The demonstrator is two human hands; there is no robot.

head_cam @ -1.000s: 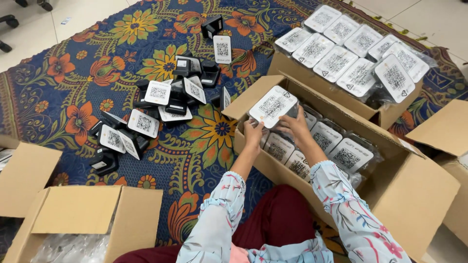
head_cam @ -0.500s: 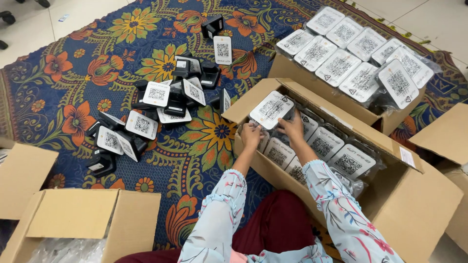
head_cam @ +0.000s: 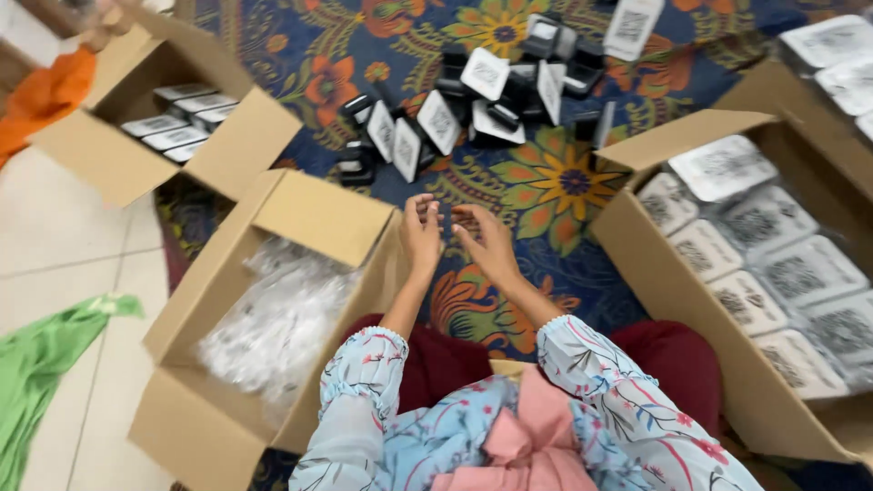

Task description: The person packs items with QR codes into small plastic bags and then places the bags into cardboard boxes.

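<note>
Cardboard box [head_cam: 273,300] holding clear plastic bags sits open just left of the person's lap, nearest the left hand [head_cam: 421,232]. Left hand and right hand [head_cam: 486,244] hover close together over the flowered carpet [head_cam: 546,182], fingers loosely open, each grip empty. To the right, a second box [head_cam: 691,300] is packed with white wrapped packets [head_cam: 723,166]. Beyond lie scattered black-and-white devices [head_cam: 473,100]; far left, another box [head_cam: 164,118]. A second ago both hands held a packet inside the right box.
</note>
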